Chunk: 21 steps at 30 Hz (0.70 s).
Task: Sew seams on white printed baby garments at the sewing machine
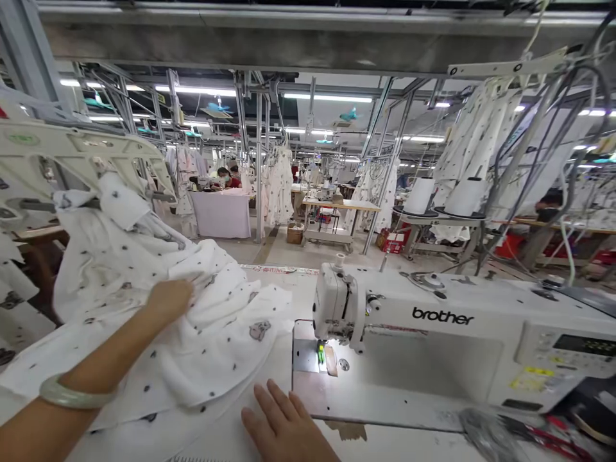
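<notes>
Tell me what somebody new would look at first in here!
Probably the big white sewing machine on the right, brightly lit below its near end. Next might be the white spotted cloth bunched up on the left, with the left hand on it. The right hand is in front, fingers spread.

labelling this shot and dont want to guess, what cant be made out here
All in the head view:
- left hand: fingertips hidden among the folds of the white printed fabric, so its grip is unclear
- right hand: wrist cut off by the bottom edge
- display on the sewing machine: digits too small and blurred to read
- black item, lower right: cut off by the right edge
</notes>
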Each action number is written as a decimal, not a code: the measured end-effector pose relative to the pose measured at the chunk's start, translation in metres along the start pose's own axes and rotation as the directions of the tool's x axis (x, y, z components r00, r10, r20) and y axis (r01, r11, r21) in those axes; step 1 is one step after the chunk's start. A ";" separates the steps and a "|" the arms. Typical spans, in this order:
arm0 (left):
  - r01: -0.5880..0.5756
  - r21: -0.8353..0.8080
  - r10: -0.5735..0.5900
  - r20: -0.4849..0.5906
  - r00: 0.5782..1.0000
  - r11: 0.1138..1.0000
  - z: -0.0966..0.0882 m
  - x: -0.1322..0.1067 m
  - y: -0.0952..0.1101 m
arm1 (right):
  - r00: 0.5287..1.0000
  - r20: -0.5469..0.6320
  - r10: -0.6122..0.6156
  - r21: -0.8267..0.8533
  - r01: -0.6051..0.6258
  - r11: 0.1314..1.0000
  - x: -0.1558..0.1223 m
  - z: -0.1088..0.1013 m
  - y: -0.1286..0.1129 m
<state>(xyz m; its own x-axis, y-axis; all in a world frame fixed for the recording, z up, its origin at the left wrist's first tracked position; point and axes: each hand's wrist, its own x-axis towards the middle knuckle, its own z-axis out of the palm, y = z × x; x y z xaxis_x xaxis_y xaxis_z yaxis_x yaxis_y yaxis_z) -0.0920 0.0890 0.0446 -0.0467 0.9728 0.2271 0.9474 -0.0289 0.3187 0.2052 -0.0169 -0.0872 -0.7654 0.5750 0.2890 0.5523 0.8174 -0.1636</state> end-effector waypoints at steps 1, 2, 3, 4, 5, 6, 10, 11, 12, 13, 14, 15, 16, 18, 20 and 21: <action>-0.040 -0.026 0.041 0.008 0.999 0.999 0.010 0.004 0.020 | 0.999 0.032 -0.003 -0.003 0.003 1.000 0.003 -0.002 0.001; -0.103 -0.064 0.104 0.015 0.994 0.993 0.024 0.005 0.041 | 0.998 0.059 -0.005 0.002 0.005 1.000 0.009 -0.006 0.001; -0.163 -0.111 0.167 0.025 0.986 0.980 0.039 0.005 0.060 | 0.997 0.077 -0.005 0.011 0.004 1.000 0.017 -0.012 0.000; -0.206 -0.157 0.214 0.039 0.976 0.966 0.055 0.003 0.077 | 0.996 0.087 -0.001 0.021 -0.001 1.000 0.026 -0.018 -0.001; -0.228 -0.201 0.242 0.046 0.969 0.953 0.071 0.000 0.089 | 0.995 0.100 0.004 0.027 -0.007 1.000 0.035 -0.023 -0.002; -0.233 -0.246 0.254 0.055 0.966 0.941 0.085 -0.004 0.098 | 0.993 0.119 0.013 0.022 -0.015 1.000 0.044 -0.026 -0.003; -0.162 -0.454 0.217 0.070 0.974 0.876 0.115 -0.017 0.101 | 0.983 0.179 0.038 -0.082 -0.023 0.996 0.061 -0.012 -0.007; -0.130 -0.516 0.198 0.080 0.977 0.847 0.116 -0.019 0.097 | 0.984 0.177 0.025 -0.095 -0.008 0.995 0.061 -0.003 -0.009; -0.089 -0.580 0.178 0.098 0.979 0.810 0.114 -0.021 0.092 | 0.984 0.176 0.010 -0.094 0.007 0.996 0.059 0.005 -0.012; -0.038 -0.645 0.154 0.125 0.980 0.763 0.111 -0.023 0.087 | 0.983 0.185 -0.007 -0.083 0.023 0.996 0.056 0.012 -0.015; 0.022 -0.706 0.125 0.156 0.980 0.708 0.108 -0.026 0.083 | 0.980 0.200 -0.022 -0.068 0.036 0.997 0.052 0.016 -0.018; 0.088 -0.760 0.090 0.189 0.978 0.644 0.104 -0.030 0.078 | 0.976 0.217 -0.033 -0.052 0.046 0.998 0.049 0.016 -0.020; 0.155 -0.805 0.048 0.222 0.974 0.573 0.100 -0.034 0.075 | 0.972 0.229 -0.044 -0.037 0.054 0.998 0.046 0.013 -0.021; 0.274 -0.867 -0.044 0.281 0.959 0.416 0.091 -0.044 0.068 | 0.974 0.216 -0.067 -0.026 0.075 0.997 0.042 -0.007 -0.017; 0.354 -0.900 -0.140 0.327 0.934 0.256 0.081 -0.051 0.062 | 0.988 0.136 -0.074 -0.038 0.080 0.996 0.041 -0.034 -0.008; 0.377 -0.908 -0.185 0.346 0.920 0.181 0.075 -0.053 0.058 | 0.993 0.095 -0.074 -0.031 0.077 0.997 0.040 -0.046 -0.002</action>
<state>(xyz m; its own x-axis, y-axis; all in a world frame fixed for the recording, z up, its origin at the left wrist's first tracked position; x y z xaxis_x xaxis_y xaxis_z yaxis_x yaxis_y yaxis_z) -0.0113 0.0526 -0.0177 -0.1090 0.9797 -0.1681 -0.1340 0.1530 0.9791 0.1885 0.0031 -0.0319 -0.8321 0.5137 0.2090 0.5015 0.8579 -0.1119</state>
